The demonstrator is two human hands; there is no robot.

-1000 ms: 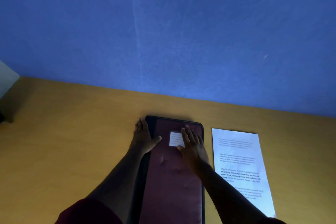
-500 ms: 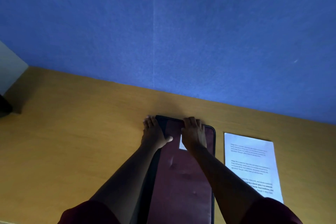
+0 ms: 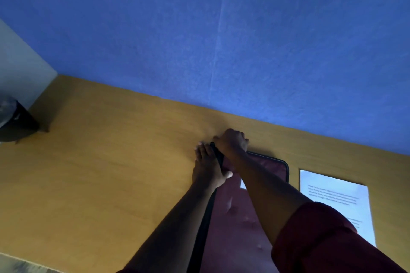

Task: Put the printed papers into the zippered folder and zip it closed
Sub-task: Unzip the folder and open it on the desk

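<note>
A maroon zippered folder point(image 3: 239, 224) with a black edge lies flat on the wooden desk, running from the middle down to the bottom edge. My left hand point(image 3: 208, 168) presses flat on its far left edge, thumb on the cover. Crossed over it, my right hand point(image 3: 233, 142) sits curled at the folder's far left corner; its fingertips are hidden, so what it pinches cannot be made out. A white label point(image 3: 243, 184) peeks out beside my right forearm. The printed papers point(image 3: 337, 201) lie to the right of the folder, partly covered by my dark red sleeve.
The yellow wooden desk point(image 3: 111, 173) meets a blue wall point(image 3: 221, 40) at its far edge. A dark round object point(image 3: 15, 122) stands at the desk's far left corner beside a white wall. The desk's front edge shows at the bottom left.
My right hand has moved from the folder's cover and far edge to its far left corner and curled shut there. My left hand has stayed on the left edge. The view has shifted left.
</note>
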